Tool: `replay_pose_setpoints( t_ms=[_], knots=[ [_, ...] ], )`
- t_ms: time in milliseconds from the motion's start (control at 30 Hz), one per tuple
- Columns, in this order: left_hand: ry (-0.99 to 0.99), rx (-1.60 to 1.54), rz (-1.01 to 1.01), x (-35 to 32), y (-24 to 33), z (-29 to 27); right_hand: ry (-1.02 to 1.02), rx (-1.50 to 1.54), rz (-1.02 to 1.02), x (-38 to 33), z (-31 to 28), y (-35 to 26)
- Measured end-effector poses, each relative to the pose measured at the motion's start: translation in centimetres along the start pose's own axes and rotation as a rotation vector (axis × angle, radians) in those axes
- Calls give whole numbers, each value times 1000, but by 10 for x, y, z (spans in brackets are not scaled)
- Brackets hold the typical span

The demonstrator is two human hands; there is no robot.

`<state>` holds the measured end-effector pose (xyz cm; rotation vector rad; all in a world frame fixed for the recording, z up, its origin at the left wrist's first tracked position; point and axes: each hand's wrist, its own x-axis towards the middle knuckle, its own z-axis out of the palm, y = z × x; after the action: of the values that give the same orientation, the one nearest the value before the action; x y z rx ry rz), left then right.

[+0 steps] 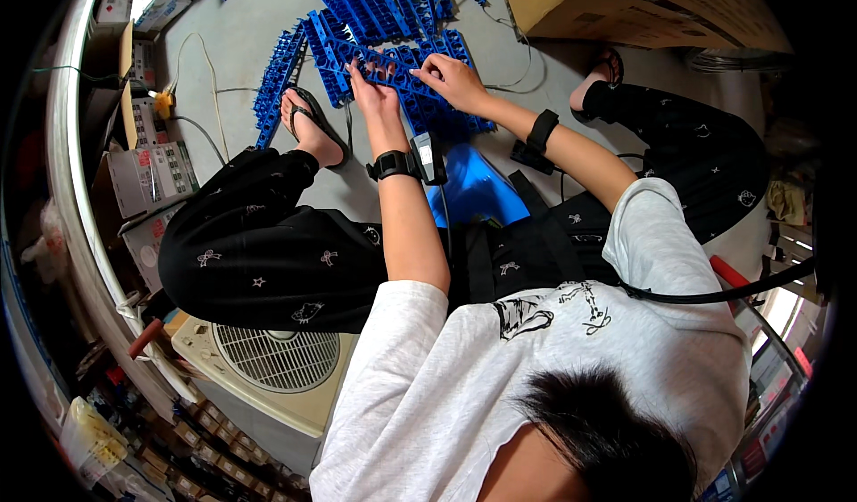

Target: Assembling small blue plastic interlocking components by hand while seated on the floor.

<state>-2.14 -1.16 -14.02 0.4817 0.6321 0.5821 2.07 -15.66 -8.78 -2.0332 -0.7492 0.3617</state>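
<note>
My left hand holds a blue plastic strip with round holes, its fingers showing behind the strip's openings. Close by on the right, my right hand has its thumb and forefinger pinched together at the strip's edge; whatever is between them is too small to make out. Rows of similar blue strips lie heaped on the floor beyond both hands. More blue strips are stacked beside my left foot. A smooth bright blue object sits between my legs, partly covered.
A large cardboard box stands at the far right, with a coil of wire beside it. Cables run over the grey floor. Small cartons line the left side. A cream-coloured fan unit is at the lower left.
</note>
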Motion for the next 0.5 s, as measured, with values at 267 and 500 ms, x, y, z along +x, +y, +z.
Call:
replay_pose_setpoints(
  t_ms=[267,500],
  knots=[
    [18,43,-43,1,0,-1,-27,29,-12,9,-3,6],
    [-8,-155,-30,3,-8,-2,-149,-104,-3,-8,5,-4]
  ],
)
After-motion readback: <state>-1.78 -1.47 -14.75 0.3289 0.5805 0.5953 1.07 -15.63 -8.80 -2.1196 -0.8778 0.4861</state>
